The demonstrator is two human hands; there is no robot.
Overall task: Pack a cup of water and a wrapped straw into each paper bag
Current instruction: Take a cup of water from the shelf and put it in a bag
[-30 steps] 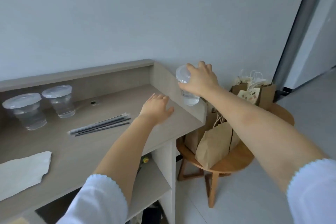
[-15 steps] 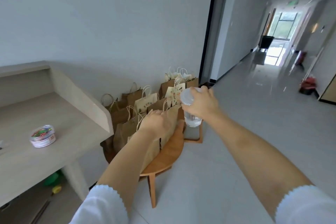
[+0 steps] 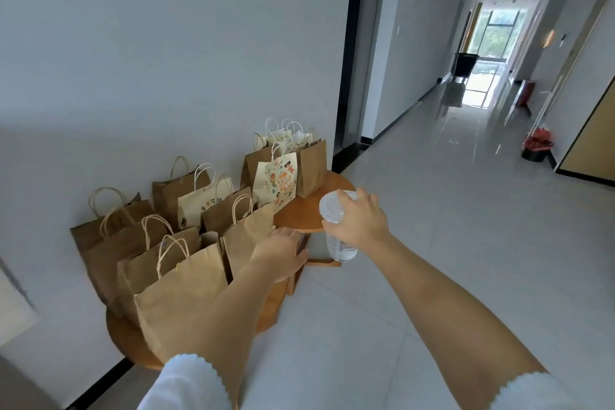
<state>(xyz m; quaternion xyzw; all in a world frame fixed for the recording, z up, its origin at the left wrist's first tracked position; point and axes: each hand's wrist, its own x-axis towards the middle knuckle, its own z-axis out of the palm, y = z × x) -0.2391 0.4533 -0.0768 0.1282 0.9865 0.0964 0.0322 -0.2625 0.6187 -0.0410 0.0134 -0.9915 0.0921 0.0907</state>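
- Right hand (image 3: 357,221): curled round a lidded cup of water (image 3: 336,230), thumb and fingers wrapped on its upper half; held upright in the air just off the edge of the round wooden table (image 3: 301,213), above the floor (image 3: 432,243).
- Left hand (image 3: 279,251): fingers straight and together, holding nothing; laid against or just beside the side of a plain brown bag (image 3: 248,236). Contact not certain.
- Paper bags (image 3: 179,243): a crowd of them standing on the table against the wall (image 3: 166,60), mostly plain brown, one printed bag (image 3: 276,181) near the far end. Contents not visible.
- Change over the last second: cup carried away from the desk corner to the bags; left hand lifted off the desk and brought forward to a bag; desk, spare cups and straws gone from sight.
- Change over the last half second: left hand moved further along the row, cup lowered a little.
- Meaning for the task, by judgement: cup delivery under way, bag being steadied or opened; cup not yet inside, no straw in hand.
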